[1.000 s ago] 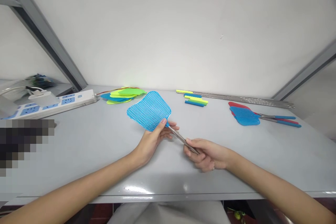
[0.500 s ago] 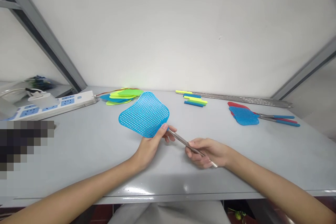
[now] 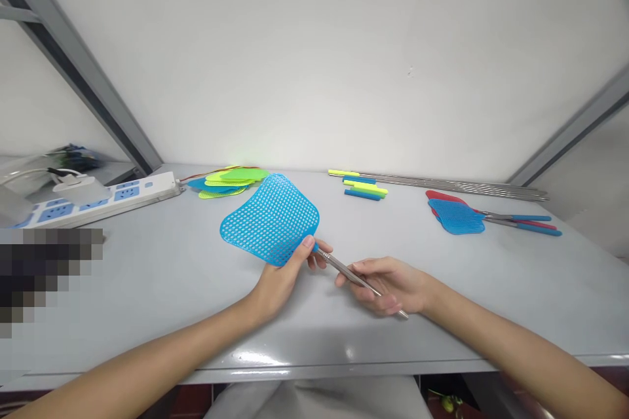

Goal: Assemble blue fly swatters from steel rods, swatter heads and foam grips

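My left hand (image 3: 278, 285) pinches a blue mesh fly swatter head (image 3: 270, 219) at its neck, thumb on top. From that neck a thin metal rod (image 3: 337, 264) runs down to the right. Around the rod's lower part are the fingers of my right hand (image 3: 400, 280), with the thumb along its upper side. The rod's bare end pokes out below those fingers and carries no grip sleeve. Both hands hover over the grey table (image 3: 196, 288).
Green, yellow and blue swatter heads (image 3: 230, 180) lie at back left, near a white power strip (image 3: 147, 190). Coloured grip sleeves (image 3: 363, 188) and long metal rods (image 3: 466, 188) lie along the wall. Fly swatters with handles (image 3: 457, 216) are at right.
My right fingers have shifted on the rod, the index finger now reaching further left beneath it. The swatter head has tilted slightly and its neck sits a little lower.
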{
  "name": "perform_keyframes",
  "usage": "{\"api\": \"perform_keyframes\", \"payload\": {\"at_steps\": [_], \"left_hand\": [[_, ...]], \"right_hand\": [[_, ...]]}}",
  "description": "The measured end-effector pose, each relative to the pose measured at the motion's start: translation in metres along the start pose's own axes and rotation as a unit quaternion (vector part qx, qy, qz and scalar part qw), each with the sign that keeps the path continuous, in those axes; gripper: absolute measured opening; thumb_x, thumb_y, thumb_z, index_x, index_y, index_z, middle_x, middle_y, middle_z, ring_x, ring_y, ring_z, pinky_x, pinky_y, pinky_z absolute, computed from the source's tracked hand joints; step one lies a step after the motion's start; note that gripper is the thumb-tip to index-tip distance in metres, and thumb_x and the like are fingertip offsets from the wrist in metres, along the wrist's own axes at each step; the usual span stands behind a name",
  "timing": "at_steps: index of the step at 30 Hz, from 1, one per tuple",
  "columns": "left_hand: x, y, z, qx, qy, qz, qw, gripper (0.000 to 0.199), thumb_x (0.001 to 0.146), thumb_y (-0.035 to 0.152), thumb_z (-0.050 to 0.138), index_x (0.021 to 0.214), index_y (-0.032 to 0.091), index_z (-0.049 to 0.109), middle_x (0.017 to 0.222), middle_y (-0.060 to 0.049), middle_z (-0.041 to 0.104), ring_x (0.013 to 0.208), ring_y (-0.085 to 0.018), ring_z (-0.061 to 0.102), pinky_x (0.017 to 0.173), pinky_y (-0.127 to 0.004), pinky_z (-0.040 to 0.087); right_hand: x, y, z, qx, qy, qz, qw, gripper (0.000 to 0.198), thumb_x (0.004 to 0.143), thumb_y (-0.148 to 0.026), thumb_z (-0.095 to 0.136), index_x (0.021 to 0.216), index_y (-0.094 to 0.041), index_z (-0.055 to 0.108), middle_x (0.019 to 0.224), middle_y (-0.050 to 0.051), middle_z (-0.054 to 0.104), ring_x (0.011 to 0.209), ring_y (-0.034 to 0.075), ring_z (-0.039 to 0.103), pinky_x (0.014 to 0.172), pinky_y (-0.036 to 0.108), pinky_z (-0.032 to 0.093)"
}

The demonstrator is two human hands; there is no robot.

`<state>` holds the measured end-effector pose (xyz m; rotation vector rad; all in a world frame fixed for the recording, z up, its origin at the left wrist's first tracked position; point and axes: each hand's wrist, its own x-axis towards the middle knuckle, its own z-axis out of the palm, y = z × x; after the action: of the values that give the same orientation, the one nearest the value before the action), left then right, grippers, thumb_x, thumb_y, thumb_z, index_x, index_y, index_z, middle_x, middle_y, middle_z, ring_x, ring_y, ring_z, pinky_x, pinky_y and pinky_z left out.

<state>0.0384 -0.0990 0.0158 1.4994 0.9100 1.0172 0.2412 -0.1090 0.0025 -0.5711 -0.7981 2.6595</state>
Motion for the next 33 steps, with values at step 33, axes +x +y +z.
{"api": "perform_keyframes", "payload": {"at_steps": [33], "left_hand": [[0.004,-0.006,0.002,-0.138,-0.072,-0.149,0.977,0.039,0.078,0.044,0.036,0.089,0.016,0.062,0.086,-0.002,0.064,0.098,-0.019,0.051,0.093,-0.032,0.03]], "right_hand": [[0.042,0.018,0.033,0.039,-0.009,-0.101,0.994,0.022,0.085,-0.033,0.029,0.09,-0.02,0.046,0.059,-0.005,0.035,0.036,0.002,0.02,0.032,0.015,0.013]]}}
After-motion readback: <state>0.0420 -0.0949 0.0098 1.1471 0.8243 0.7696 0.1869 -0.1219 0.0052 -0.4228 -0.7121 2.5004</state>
